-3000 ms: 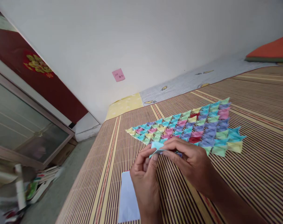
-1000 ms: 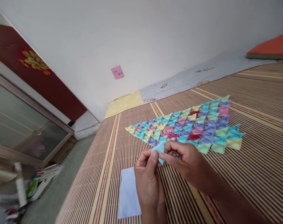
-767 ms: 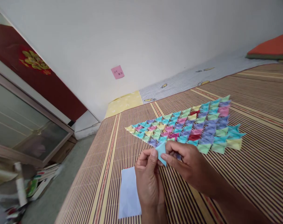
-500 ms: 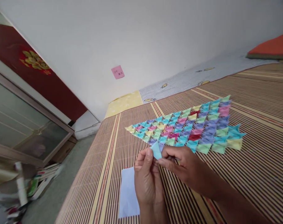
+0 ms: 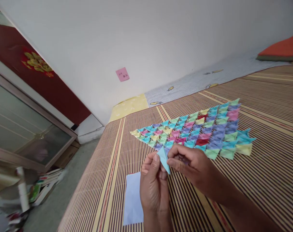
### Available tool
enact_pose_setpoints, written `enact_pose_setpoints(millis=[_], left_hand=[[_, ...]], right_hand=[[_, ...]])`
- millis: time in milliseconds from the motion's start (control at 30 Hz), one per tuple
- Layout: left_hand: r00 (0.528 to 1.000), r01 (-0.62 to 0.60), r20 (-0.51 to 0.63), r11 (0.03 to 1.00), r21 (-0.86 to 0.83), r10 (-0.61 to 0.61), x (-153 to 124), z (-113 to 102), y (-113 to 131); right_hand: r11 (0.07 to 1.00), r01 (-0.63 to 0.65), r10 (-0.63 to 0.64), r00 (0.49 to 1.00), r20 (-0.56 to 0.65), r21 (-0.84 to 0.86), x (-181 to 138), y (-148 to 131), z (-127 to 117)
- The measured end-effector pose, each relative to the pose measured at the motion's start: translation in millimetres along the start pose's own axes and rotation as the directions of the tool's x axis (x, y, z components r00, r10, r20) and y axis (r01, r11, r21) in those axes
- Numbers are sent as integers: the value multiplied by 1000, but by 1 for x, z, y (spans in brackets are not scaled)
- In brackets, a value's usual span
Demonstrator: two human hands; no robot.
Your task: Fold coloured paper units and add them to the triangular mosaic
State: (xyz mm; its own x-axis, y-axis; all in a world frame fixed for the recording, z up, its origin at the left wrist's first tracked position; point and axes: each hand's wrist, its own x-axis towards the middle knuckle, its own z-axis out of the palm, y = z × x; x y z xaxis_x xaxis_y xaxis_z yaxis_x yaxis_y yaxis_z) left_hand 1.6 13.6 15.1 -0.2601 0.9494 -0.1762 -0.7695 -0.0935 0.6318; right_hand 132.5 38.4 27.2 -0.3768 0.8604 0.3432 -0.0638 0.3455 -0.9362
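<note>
- The left hand [image 5: 152,187] pinches a light-blue paper triangle [image 5: 163,158] between thumb and fingers, tilted, one point up.
- The right hand [image 5: 193,166] is curled, thumb and forefinger at the triangle's right edge; whether it grips, I cannot tell.
- The triangle is held over the striped mat [image 5: 269,167], at the near side of many coloured folded pieces [image 5: 203,141].
- These lie in slanting rows, forming a wedge narrowing leftward.
- A pale-blue sheet [image 5: 133,199] lies beside the left wrist, partly hidden.
- A pink note [image 5: 122,74] is on the wall [image 5: 185,38].
</note>
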Motion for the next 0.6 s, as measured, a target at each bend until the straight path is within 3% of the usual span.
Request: enact_pose_setpoints(millis=[267,400,600], left_hand=[[995,68,77,997,-28,-65,1,2,-1],[996,14,83,1000,25,-16,-2,2,-2],[983,-26,182,999,44,17,-3,5,-1]], right_hand=[[986,-16,15,1000,8,165,0,3,-2],[986,-28,29,1000,-2,162,0,4,-2],[966,-33,30,999,18,258,0,5,-2]])
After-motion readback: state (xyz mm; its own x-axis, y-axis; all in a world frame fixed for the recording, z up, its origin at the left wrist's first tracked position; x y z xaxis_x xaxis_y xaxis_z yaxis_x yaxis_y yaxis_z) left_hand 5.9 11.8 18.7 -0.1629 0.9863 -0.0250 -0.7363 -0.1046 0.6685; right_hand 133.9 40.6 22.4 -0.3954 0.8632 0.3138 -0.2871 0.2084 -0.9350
